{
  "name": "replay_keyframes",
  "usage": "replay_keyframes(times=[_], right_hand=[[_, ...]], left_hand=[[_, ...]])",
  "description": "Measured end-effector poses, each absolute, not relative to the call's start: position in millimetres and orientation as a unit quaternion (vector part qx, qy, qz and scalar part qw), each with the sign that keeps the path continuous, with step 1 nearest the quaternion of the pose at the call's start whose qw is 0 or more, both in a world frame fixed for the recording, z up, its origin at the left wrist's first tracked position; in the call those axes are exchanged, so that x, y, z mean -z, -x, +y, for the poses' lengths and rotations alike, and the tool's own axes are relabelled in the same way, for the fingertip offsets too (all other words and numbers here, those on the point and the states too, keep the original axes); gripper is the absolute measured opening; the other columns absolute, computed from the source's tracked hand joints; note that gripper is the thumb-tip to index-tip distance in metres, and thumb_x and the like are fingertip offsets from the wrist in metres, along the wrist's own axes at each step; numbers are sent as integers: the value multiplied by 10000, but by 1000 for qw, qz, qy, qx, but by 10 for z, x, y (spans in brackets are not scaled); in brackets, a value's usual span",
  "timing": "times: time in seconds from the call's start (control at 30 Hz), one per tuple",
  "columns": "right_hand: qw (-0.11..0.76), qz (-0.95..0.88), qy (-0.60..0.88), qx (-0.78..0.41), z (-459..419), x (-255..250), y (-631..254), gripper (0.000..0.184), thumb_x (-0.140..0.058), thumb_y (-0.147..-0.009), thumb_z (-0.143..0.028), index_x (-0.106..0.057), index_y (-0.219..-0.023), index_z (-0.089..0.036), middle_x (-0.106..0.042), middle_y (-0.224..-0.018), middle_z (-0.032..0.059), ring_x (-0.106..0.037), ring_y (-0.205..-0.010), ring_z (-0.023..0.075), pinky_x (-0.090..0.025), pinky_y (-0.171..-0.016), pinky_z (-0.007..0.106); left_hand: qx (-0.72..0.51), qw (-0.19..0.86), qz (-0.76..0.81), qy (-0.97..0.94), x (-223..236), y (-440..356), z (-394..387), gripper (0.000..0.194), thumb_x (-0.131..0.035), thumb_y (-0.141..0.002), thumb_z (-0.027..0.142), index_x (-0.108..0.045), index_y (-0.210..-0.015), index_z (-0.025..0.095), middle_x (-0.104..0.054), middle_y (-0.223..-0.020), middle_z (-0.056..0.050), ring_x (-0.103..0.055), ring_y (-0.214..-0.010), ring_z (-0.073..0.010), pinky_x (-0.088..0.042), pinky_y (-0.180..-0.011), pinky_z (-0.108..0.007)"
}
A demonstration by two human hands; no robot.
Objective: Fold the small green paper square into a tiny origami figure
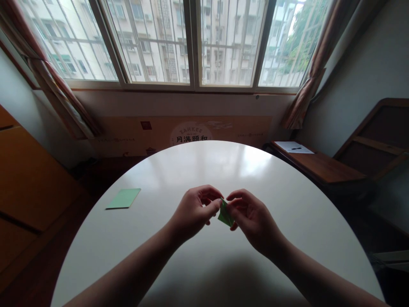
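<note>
Over the middle of a round white table, both my hands hold a small folded piece of green paper. My left hand pinches its upper left edge between thumb and fingers. My right hand grips its right side with curled fingers. The paper is held a little above the tabletop, partly hidden by my fingers. A flat light-green sheet of paper lies on the table to the left, apart from both hands.
A wide barred window with curtains fills the far wall. A brown cardboard box with printed characters stands behind the table. A wooden side surface at the right carries a white sheet and a pen. Wooden furniture stands at the left.
</note>
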State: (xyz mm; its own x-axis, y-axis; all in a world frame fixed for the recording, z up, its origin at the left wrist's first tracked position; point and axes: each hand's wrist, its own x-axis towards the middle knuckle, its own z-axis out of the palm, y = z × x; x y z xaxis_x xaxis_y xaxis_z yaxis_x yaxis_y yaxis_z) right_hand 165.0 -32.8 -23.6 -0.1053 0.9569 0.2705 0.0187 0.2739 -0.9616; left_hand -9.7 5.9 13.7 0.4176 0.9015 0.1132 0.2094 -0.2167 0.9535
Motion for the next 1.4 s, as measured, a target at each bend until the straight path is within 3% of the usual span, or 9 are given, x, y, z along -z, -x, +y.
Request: replay_keyframes(times=[0.43,0.67,0.83,1.2,1.4], right_hand=[[531,-621,400,-414,-337,266,-1649,82,-621,-924,-270,-658,-963,-208,-697,-800,35,-655,-676,169,-561,-537,271],[552,-527,365,-533,-312,195,-1653,198,-700,-871,-374,-668,-932,-188,-642,-746,13,-618,-643,161,-588,-482,286],[553,-515,348,-555,-310,170,-1654,211,-723,-851,-375,-671,-929,-186,-645,-762,13,-617,-625,154,-599,-477,293],[536,-541,361,-538,-329,188,-1680,273,-676,-890,-428,-616,-1019,-195,-681,-800,34,-661,-684,184,-595,-496,291],[519,-533,371,-556,-337,191,-1673,332,-752,-841,-391,-553,-1041,-216,-703,-821,23,-682,-702,190,-570,-511,274]], left_hand=[[-379,527,402,-646,-129,74,61,126,-626,-767,235,-666,-814,125,-604,-628,-9,-570,-574,-135,-466,-381,-179],[-367,608,353,-610,-171,121,110,222,-679,-777,294,-731,-889,110,-635,-716,-41,-546,-598,-124,-449,-364,-161],[-357,628,361,-590,-169,133,141,238,-747,-755,320,-751,-880,117,-627,-700,-38,-530,-594,-116,-432,-363,-147],[-371,573,386,-621,-175,102,123,216,-727,-762,314,-741,-848,117,-642,-666,-36,-555,-582,-124,-450,-374,-161],[-378,524,386,-658,-154,72,89,208,-679,-806,290,-741,-893,111,-666,-679,-39,-563,-559,-119,-474,-385,-169]])
